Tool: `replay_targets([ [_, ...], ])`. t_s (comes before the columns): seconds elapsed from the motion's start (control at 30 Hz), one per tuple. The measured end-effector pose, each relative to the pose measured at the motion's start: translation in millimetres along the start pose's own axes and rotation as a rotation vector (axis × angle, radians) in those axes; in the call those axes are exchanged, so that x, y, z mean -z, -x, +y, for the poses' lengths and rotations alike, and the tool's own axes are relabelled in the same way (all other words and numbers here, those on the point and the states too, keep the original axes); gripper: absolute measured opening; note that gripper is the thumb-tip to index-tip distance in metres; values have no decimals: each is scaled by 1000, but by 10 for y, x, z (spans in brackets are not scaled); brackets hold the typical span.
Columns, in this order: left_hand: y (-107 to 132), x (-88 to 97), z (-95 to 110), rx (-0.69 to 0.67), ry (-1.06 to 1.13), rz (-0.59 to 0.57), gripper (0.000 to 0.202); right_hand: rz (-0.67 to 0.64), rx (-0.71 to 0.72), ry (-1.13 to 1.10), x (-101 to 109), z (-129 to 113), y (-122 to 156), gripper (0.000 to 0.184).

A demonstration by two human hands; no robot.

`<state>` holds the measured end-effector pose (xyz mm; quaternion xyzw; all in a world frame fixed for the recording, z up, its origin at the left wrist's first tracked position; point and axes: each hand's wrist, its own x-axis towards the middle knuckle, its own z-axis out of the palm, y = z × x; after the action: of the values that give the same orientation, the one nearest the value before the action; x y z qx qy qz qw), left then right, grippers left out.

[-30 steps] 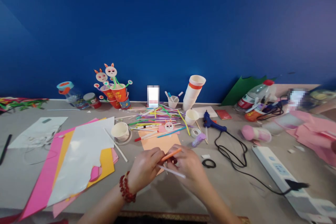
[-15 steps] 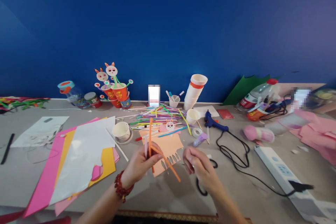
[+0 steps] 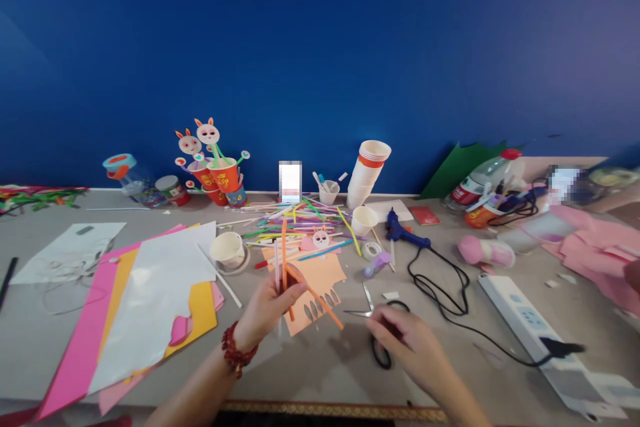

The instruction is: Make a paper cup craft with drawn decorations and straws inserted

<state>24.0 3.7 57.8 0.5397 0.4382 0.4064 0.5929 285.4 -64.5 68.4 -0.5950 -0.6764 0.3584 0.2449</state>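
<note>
My left hand (image 3: 280, 297) is closed around orange straws (image 3: 285, 247) and a pale straw (image 3: 277, 267); one orange straw slants down to the right. Black-handled scissors (image 3: 381, 352) lie on the table with their blades spread. Over their pivot, my right hand (image 3: 400, 333) has its fingers curled onto them, hiding part of the handles. Beneath and beyond the left hand is a peach paper sheet (image 3: 325, 273) with several leaf-shaped cutouts along one edge. A small rabbit-face cutout (image 3: 321, 237) rests just past this sheet.
Many coloured straws (image 3: 280, 217) are heaped at the back. A white paper cup (image 3: 227, 250) stands left, beside stacked paper sheets (image 3: 150, 307). To the right are a blue glue gun (image 3: 407, 233) with its cord, tape (image 3: 371, 251) and a power strip (image 3: 525, 320). Rabbit cups (image 3: 223, 173) stand behind.
My right hand has moved down and slightly right onto the scissors, whose blades now show. My left hand still holds the straws in nearly the same place. The view has shifted slightly.
</note>
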Motion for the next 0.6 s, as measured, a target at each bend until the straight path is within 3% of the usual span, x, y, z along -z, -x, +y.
replay_targets([
  [0.1, 25, -24, 28, -56, -42, 11, 31, -55, 95, -147, -253, -320, -251, 28],
  [0.2, 67, -20, 80, -41, 35, 28, 29, -84, 168, -134, -432, -501, -382, 33],
  [0.43, 63, -23, 138, 34, 366, 131, 33, -107, 197, -208, -586, -460, -391, 45],
  [0.6, 25, -42, 216, 107, 525, 52, 31, -135, 244, -212, -590, -430, -344, 52],
])
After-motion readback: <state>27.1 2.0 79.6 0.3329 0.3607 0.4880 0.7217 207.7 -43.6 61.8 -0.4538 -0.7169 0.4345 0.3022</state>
